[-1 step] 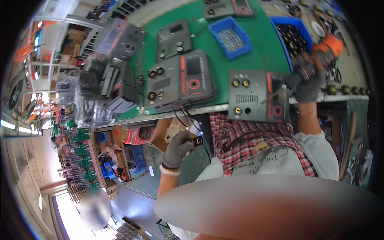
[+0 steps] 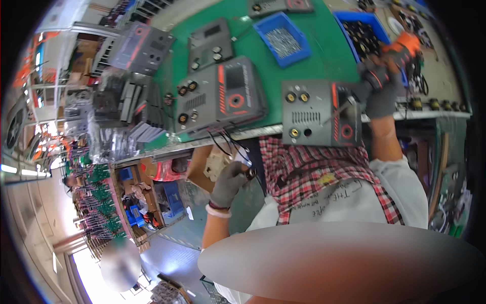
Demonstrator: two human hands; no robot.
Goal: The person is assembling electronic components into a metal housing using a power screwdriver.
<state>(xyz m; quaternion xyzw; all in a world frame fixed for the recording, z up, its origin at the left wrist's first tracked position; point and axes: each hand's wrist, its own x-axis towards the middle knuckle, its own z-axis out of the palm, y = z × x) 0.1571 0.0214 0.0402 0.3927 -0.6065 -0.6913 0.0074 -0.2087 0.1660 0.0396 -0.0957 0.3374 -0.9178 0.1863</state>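
My left hand (image 2: 228, 187), in a grey glove, is closed on a small black round socket connector (image 2: 250, 174), held below the bench edge. My gloved right hand (image 2: 380, 99) grips an orange and black power drill (image 2: 403, 48). Its long thin bit slants down left over a grey front panel (image 2: 314, 104) that lies at the bench edge against my apron. Brass-coloured round terminals sit in this panel, beside a vent grille, one open dark hole and a red-marked strip. I cannot tell whether the bit touches the panel.
A finished-looking grey machine (image 2: 243, 109) stands left of the panel, black cables under it. Further back are another panel (image 2: 223, 38), a blue bin of screws (image 2: 306, 53) and a blue bin of black connectors (image 2: 341, 23). Plastic-wrapped parts (image 2: 109, 137) pile up left. An open carton (image 2: 195, 172) stands below.
The whole view has shifted slightly, so the bench things appear a little further up and left. Both hands keep their holds; the drill stays over the panel.
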